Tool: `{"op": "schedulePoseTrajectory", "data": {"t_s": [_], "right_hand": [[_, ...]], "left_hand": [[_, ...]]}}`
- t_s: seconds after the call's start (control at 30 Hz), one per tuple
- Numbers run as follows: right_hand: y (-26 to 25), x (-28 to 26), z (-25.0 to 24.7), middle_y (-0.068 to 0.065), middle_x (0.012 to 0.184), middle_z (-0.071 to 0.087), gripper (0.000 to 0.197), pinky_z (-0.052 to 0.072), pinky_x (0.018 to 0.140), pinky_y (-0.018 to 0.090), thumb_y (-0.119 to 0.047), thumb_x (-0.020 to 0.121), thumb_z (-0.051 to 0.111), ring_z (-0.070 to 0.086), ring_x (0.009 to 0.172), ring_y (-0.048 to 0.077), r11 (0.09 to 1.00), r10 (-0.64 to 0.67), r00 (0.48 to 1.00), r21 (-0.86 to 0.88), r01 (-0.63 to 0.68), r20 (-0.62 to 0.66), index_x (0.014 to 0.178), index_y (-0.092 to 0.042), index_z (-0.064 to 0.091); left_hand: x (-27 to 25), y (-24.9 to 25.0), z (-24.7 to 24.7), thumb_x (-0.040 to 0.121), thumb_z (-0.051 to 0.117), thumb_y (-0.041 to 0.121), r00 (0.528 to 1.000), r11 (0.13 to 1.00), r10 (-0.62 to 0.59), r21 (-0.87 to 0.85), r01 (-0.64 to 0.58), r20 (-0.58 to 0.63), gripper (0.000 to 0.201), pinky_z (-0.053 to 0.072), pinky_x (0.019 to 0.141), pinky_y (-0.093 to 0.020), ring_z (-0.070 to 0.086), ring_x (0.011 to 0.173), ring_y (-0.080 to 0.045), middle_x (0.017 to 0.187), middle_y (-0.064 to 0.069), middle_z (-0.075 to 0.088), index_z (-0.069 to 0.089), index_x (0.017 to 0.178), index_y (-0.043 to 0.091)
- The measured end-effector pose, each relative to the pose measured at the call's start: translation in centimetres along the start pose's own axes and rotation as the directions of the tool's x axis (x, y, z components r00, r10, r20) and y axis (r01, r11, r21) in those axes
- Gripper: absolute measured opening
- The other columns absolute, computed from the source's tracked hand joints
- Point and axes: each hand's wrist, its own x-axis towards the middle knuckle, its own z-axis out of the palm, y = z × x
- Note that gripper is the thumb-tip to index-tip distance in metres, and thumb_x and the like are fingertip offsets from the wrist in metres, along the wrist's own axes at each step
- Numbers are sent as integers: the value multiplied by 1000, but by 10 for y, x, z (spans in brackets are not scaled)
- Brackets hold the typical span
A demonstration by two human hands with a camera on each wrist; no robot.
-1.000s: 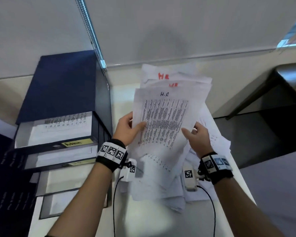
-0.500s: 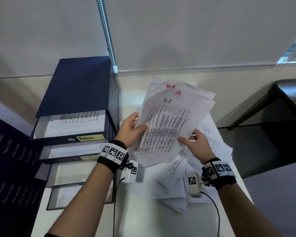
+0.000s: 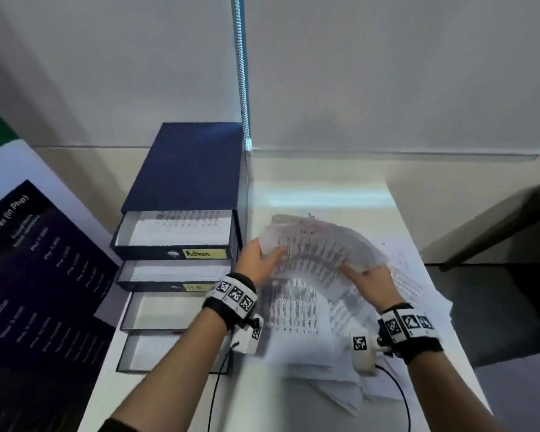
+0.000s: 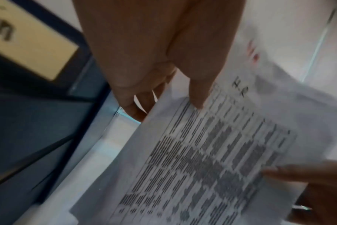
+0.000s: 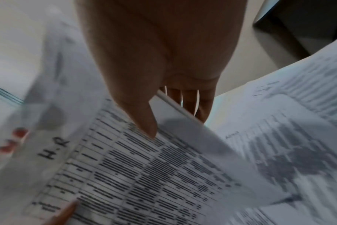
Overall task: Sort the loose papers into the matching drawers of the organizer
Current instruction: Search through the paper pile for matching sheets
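Note:
I hold a sheaf of printed sheets (image 3: pixel 320 254) between both hands, low over the loose paper pile (image 3: pixel 306 332). The top sheet (image 4: pixel 217 152) (image 5: pixel 144 175) carries a table and the handwritten mark "H.R"; sheets behind it show red writing. My left hand (image 3: pixel 259 260) pinches the sheaf's left edge, thumb (image 4: pixel 198 85) on top and fingers underneath. My right hand (image 3: pixel 368 279) pinches the right edge the same way, thumb (image 5: pixel 142 118) on the print. The dark blue organizer (image 3: pixel 187 169) stands to the left, with several drawers pulled out; the top one is labelled "Admin" (image 3: pixel 205 253).
More printed sheets (image 3: pixel 409 275) lie spread across the white table (image 3: pixel 318 194) to the right of the pile. A dark printed board (image 3: pixel 41 275) leans at the left. A dark bench or desk (image 3: pixel 512 232) stands off the table's right edge. The wall runs close behind.
Both hands have brought the sheaf down from upright and facing me to nearly flat over the pile. My head has turned left, so the organizer sits nearer the middle of view.

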Motion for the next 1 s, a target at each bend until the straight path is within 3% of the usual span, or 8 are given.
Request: {"op": "schedulePoseTrajectory", "data": {"t_s": [0.13, 0.23, 0.37, 0.5, 0.63, 0.8, 0.9, 1.0], "right_hand": [[-24, -5, 7, 13, 60, 61, 34, 46, 56, 30, -24, 87, 72, 54, 50, 12, 997, -68, 997, 42, 69, -23, 72, 5, 62], [-78, -18, 7, -6, 90, 68, 18, 54, 72, 28, -25, 92, 67, 67, 85, 11, 961, -229, 973, 160, 227, -5, 102, -11, 64], [-131, -39, 27, -4, 142, 52, 69, 47, 103, 34, -22, 93, 66, 56, 124, 12, 871, -438, 897, 278, 406, 63, 150, -26, 27], [-146, -71, 81, -61, 132, 21, 87, 23, 104, -1, -6, 97, 58, 27, 125, -31, 834, -536, 824, 266, 484, 182, 157, -26, -2], [-138, -88, 133, -26, 146, 39, 51, 25, 119, 31, -14, 99, 55, 34, 135, -7, 901, -434, 825, 185, 393, 361, 146, -32, 43], [-123, -112, 187, -7, 146, 48, 37, 26, 111, 26, -12, 98, 55, 40, 136, 9, 970, -226, 781, 210, 124, 583, 133, -26, 60], [-115, -124, 209, -5, 143, 50, 36, 30, 107, 23, -11, 98, 57, 42, 132, 6, 983, -151, 729, 181, 38, 667, 132, -21, 61], [-121, -127, 218, 0, 137, 54, 35, 35, 100, 20, -4, 96, 57, 48, 124, 8, 968, -92, 752, 235, -86, 652, 131, -11, 62]], "left_hand": [[-16, 1, -16, 89, 64, 49, 994, 999, 35, -3, -35, -105, 33, 60, 76, -36, 68, 80, -10, 91, -6, 73, 67, 96, 17], [-33, 31, -48, 92, 64, 38, 963, 983, 114, -114, -145, -243, 19, 54, 75, -22, 65, 83, 6, 94, 13, 70, 63, 108, 26], [-56, 53, -104, 90, 71, 21, 885, 964, 204, -72, -256, -419, 53, 46, 77, -3, 59, 100, 14, 116, 20, 59, 44, 136, 22], [-82, 14, -160, 86, 74, 25, 902, 998, 20, 67, 9, -431, 73, 50, 93, -27, 62, 108, -11, 123, 11, 60, 32, 145, 29], [-124, -32, -207, 82, 75, 41, 938, 961, -194, 137, 241, -287, 72, 51, 98, -41, 63, 110, -13, 126, 10, 63, 37, 141, 29], [-188, -64, -245, 74, 81, 46, 924, 924, -382, 25, 383, -22, 72, 53, 97, -41, 68, 108, -12, 122, 6, 69, 51, 136, 24], [-208, -63, -258, 89, 70, 11, 926, 922, -377, -103, 372, -31, 45, 56, 92, -46, 71, 101, -25, 116, -11, 72, 55, 131, 19], [-214, -55, -265, 94, 62, 8, 920, 906, -387, -209, 368, -62, 46, 60, 79, -39, 73, 93, -28, 105, -15, 74, 47, 135, 23]]}}
